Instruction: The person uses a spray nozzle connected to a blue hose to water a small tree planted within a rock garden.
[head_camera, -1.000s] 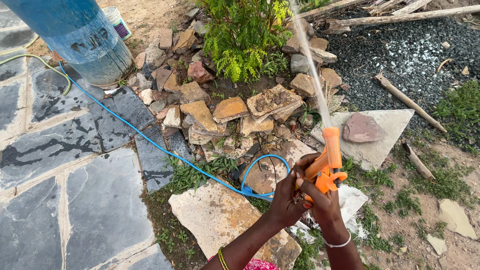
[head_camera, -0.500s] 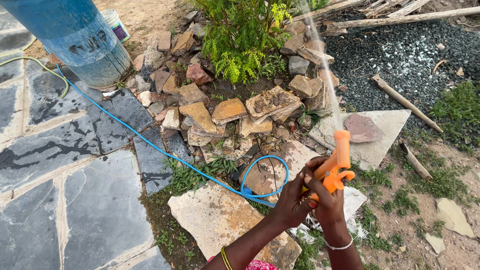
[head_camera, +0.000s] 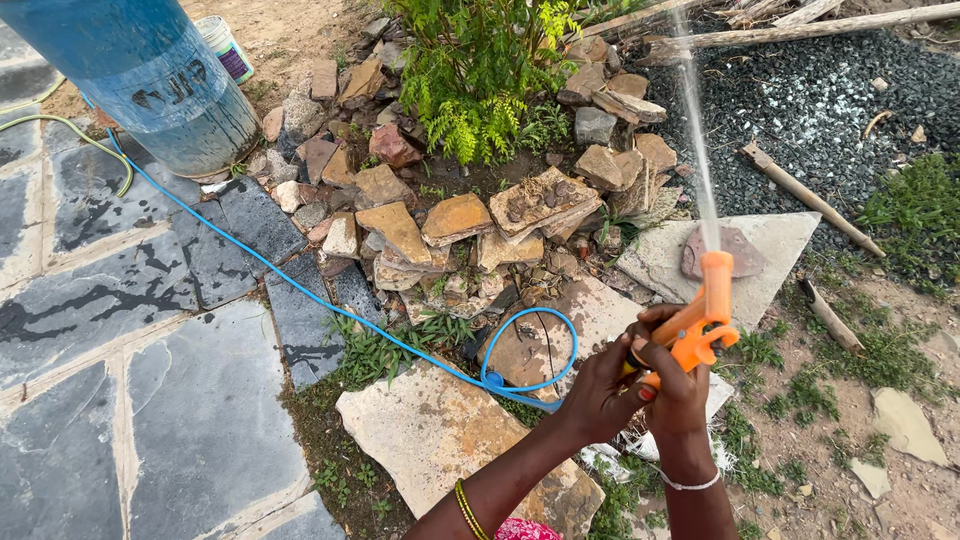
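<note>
Hands (head_camera: 640, 385) around upward-pointing orange spray nozzle (head_camera: 700, 315)

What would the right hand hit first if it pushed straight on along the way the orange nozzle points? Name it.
Probably the pale flat stone slab with the reddish rock on it, just beyond the orange spray nozzle gripped by the right hand. Depth is unclear; the gravel lies farther on.

Both hands, left hand (head_camera: 598, 395) and right hand (head_camera: 675, 395), grip an orange nozzle (head_camera: 700, 320). Water (head_camera: 695, 140) jets past the fern (head_camera: 480, 70). A blue hose (head_camera: 330, 300) crosses the stones (head_camera: 460, 215).
</note>
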